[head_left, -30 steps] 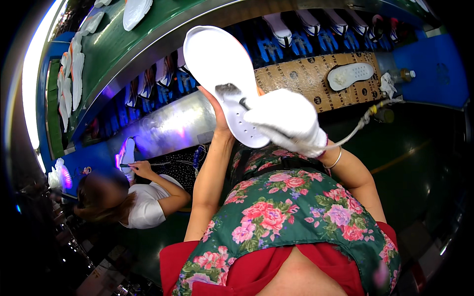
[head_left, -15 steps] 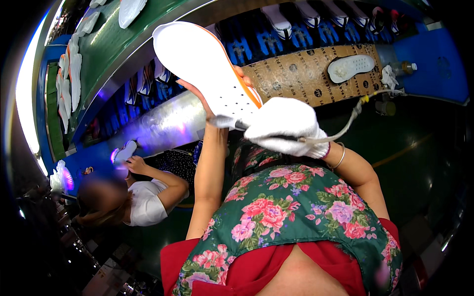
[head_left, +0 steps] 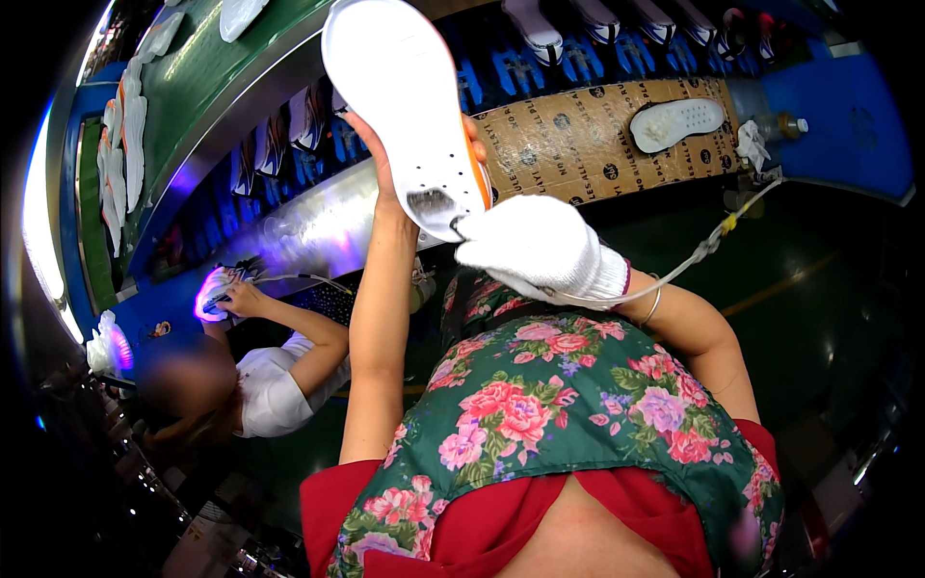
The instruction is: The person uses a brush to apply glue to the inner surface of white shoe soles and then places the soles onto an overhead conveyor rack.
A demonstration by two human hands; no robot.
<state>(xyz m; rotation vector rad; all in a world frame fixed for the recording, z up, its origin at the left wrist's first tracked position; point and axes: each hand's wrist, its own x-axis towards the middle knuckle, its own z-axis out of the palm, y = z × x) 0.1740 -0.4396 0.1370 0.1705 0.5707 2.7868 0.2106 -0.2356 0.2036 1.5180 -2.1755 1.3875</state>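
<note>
Up goes the white sole [head_left: 395, 82], held over the near edge of the counter [head_left: 299, 217], wide end far, narrow end near, and the left hand [head_left: 380, 159] has it: thumb along the left edge, fingers [head_left: 476, 144] wrapped round the orange right edge, a firm narrow hold. In comes the right hand [head_left: 544, 249], in a white knitted glove, just off the sole's near end, fingers closed on a brush [head_left: 432, 203] whose handle the glove hides. The dark brush head lies over the near end, right by the little holes! A pale hose [head_left: 708, 246] runs from the glove to the right, a yellow band near its far end.

Over on the right, cardboard [head_left: 559, 140] covers the counter, and a second sole [head_left: 679, 123] lies there with something pale and crumpled on its left end. Just right of the cardboard: crumpled paper [head_left: 752, 146], then a bottle [head_left: 779, 126] lying on its side. Shoes [head_left: 533, 34] line up on blue racks [head_left: 520, 69] at the far side. On the left, a co-worker [head_left: 275, 393] in a white shirt handles something in purple light.
</note>
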